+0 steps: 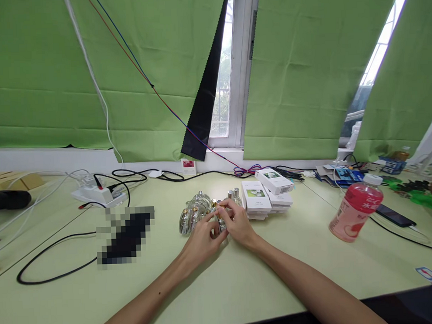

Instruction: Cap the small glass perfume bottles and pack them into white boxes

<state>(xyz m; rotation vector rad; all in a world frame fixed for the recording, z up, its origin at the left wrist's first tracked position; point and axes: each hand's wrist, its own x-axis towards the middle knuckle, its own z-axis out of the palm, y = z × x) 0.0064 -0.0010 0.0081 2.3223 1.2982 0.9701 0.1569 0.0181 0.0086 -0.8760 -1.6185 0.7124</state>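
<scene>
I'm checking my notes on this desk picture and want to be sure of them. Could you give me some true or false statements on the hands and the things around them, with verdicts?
1. The left hand and right hand are close together at the glass bottles. True.
2. The white boxes lie to the right of the glass bottles. True.
3. The pink drink bottle stands between the hands and the white boxes. False: it stands to the right of the white boxes.
4. A dark phone lies to the right of the pink drink bottle. True.
5. The pink drink bottle has no cap. False: a white cap is on it.
</scene>
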